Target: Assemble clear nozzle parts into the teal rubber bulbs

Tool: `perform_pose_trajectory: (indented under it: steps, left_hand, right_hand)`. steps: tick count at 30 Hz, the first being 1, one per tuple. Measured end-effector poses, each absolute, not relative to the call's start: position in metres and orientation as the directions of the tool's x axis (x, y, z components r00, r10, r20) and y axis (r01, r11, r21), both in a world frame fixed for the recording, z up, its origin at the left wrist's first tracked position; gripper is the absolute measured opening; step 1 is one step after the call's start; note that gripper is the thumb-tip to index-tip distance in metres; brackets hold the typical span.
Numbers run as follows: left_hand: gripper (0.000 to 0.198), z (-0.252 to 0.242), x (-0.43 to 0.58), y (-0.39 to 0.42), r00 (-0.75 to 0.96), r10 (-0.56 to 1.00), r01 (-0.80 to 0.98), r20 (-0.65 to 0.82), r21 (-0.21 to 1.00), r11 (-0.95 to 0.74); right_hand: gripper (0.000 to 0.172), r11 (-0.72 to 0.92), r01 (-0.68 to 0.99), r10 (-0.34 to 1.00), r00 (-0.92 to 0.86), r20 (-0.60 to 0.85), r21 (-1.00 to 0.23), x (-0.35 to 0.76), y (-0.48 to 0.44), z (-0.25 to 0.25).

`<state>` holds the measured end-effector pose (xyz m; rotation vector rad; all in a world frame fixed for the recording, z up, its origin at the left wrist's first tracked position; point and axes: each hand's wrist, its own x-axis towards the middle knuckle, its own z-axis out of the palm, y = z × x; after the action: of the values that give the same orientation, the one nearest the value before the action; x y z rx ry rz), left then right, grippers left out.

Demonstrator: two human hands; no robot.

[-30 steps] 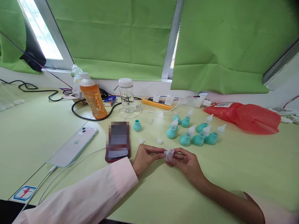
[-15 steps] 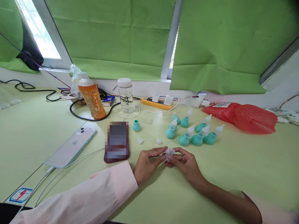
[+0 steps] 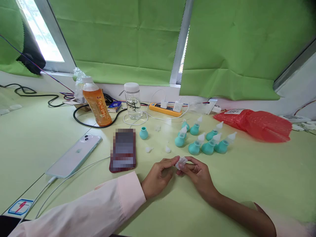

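Between the thumb and fingers of my right hand (image 3: 198, 176) is a small translucent plastic piece (image 3: 182, 163); its exact kind is hard to make out. My left hand (image 3: 158, 176) is open beside it, index fingertip at the piece's left edge and thumb apart from it. Beyond the hands lie two small white nozzle tips (image 3: 168, 149) and a small clear piece (image 3: 158, 128). A turquoise bulb (image 3: 143, 133) without a nozzle stands upright at left. Several turquoise bulb nasal aspirators (image 3: 194, 148) with clear nozzles are grouped at right.
A dark red phone (image 3: 122, 151) and a charging white phone (image 3: 75, 154) lie left. Behind them stand a tilted orange drink bottle (image 3: 98, 105) and a water bottle (image 3: 132, 102). A power strip (image 3: 165, 110) and red plastic bag (image 3: 256, 125) lie at the back.
My left thumb has come away from the translucent piece, and that hand's fingers have straightened. The piece has tilted and shifted slightly right in my right hand.
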<state>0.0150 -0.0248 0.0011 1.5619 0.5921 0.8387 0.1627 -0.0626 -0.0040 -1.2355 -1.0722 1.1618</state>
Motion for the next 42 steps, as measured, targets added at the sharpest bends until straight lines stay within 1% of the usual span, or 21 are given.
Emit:
perform_pose_trajectory:
  steps: [3, 6, 8, 10, 12, 14, 17, 19, 23, 25, 27, 29, 31, 33, 35, 37, 38, 39, 40, 41, 42]
  left_hand:
    - [0.041, 0.003, 0.014, -0.025, 0.613, 0.773, -0.075, 0.161, 0.986, -0.146]
    - [0.033, 0.007, 0.014, -0.024, 0.625, 0.769, -0.143, 0.134, 0.988, -0.056]
    - [0.029, 0.009, 0.014, -0.024, 0.621, 0.78, -0.201, 0.081, 0.978, 0.058]
    - [0.035, 0.009, 0.015, -0.024, 0.597, 0.802, -0.252, -0.014, 0.946, 0.204]
    - [0.044, 0.007, 0.016, -0.023, 0.586, 0.801, -0.287, -0.118, 0.895, 0.341]
    - [0.048, 0.005, 0.017, -0.022, 0.617, 0.767, -0.297, -0.179, 0.849, 0.437]
    - [0.043, 0.003, 0.017, -0.019, 0.713, 0.68, -0.27, -0.174, 0.826, 0.494]
    - [0.04, 0.003, 0.017, -0.018, 0.762, 0.627, -0.251, -0.161, 0.819, 0.516]
    - [0.029, 0.005, 0.016, -0.015, 0.783, 0.591, -0.249, -0.193, 0.774, 0.582]
    - [0.024, 0.005, 0.017, -0.013, 0.79, 0.576, -0.235, -0.211, 0.763, 0.602]
    - [0.023, 0.005, 0.017, -0.012, 0.791, 0.572, -0.228, -0.218, 0.761, 0.607]
    - [0.024, 0.005, 0.017, -0.01, 0.778, 0.588, -0.244, -0.221, 0.757, 0.607]
    - [0.025, 0.004, 0.018, -0.009, 0.761, 0.611, -0.263, -0.217, 0.758, 0.597]
    - [0.027, 0.003, 0.018, -0.009, 0.754, 0.62, -0.262, -0.216, 0.768, 0.585]
    - [0.028, 0.003, 0.018, -0.01, 0.752, 0.62, -0.243, -0.223, 0.781, 0.575]
    - [0.03, 0.003, 0.018, -0.011, 0.753, 0.618, -0.226, -0.227, 0.792, 0.567]
    - [0.03, 0.004, 0.018, -0.011, 0.755, 0.616, -0.221, -0.226, 0.797, 0.563]
    - [0.031, 0.005, 0.018, -0.012, 0.757, 0.614, -0.218, -0.222, 0.8, 0.559]
    - [0.031, 0.006, 0.018, -0.012, 0.759, 0.613, -0.215, -0.22, 0.804, 0.554]
    - [0.031, 0.007, 0.018, -0.012, 0.757, 0.616, -0.211, -0.219, 0.81, 0.548]
    - [0.032, 0.008, 0.017, -0.012, 0.751, 0.623, -0.208, -0.218, 0.817, 0.537]
  right_hand:
    - [0.025, -0.012, -0.029, 0.99, 0.14, -0.016, -0.999, 0.163, -0.063, -0.004]
    - [0.029, 0.01, -0.023, 0.992, 0.124, 0.007, -1.0, 0.163, -0.062, -0.004]
    - [0.028, 0.03, -0.031, 0.995, 0.093, 0.027, -0.999, 0.162, -0.063, -0.003]
    - [0.024, 0.054, -0.027, 0.997, 0.055, 0.052, -0.998, 0.161, -0.064, -0.003]
    - [0.018, 0.105, 0.028, 0.994, 0.024, 0.106, -0.994, 0.16, -0.065, -0.004]
    - [0.016, 0.191, 0.132, 0.98, 0.024, 0.196, -0.973, 0.16, -0.065, -0.006]
    - [0.02, 0.28, 0.265, 0.947, 0.082, 0.31, -0.923, 0.162, -0.063, -0.01]
    - [0.02, 0.296, 0.303, 0.94, 0.076, 0.332, -0.906, 0.164, -0.061, -0.011]
    - [0.023, 0.332, 0.277, 0.943, -0.069, 0.326, -0.902, 0.165, -0.059, -0.01]
    - [0.027, 0.37, 0.28, 0.929, -0.116, 0.351, -0.886, 0.164, -0.06, -0.01]
    - [0.032, 0.432, 0.331, 0.902, -0.142, 0.408, -0.839, 0.164, -0.062, -0.008]
    - [0.039, 0.501, 0.403, 0.862, -0.156, 0.482, -0.766, 0.166, -0.065, -0.002]
    - [0.043, 0.553, 0.468, 0.819, -0.15, 0.554, -0.69, 0.172, -0.067, 0.011]
    - [0.039, 0.588, 0.524, 0.764, -0.109, 0.636, -0.616, 0.182, -0.063, 0.033]
    - [0.028, 0.603, 0.593, 0.677, -0.026, 0.736, -0.534, 0.194, -0.05, 0.061]
    - [0.022, 0.57, 0.693, 0.6, 0.017, 0.8, -0.442, 0.207, -0.026, 0.09]
    - [0.02, 0.521, 0.757, 0.614, -0.011, 0.79, -0.395, 0.212, -0.011, 0.102]
    - [0.019, 0.458, 0.812, 0.677, -0.055, 0.734, -0.361, 0.218, 0.007, 0.111]
    - [0.018, 0.384, 0.857, 0.777, -0.1, 0.621, -0.342, 0.222, 0.024, 0.116]
    - [0.018, 0.303, 0.896, 0.893, -0.148, 0.424, -0.324, 0.226, 0.042, 0.119]
    - [0.019, 0.222, 0.928, 0.97, -0.178, 0.168, -0.299, 0.229, 0.058, 0.118]
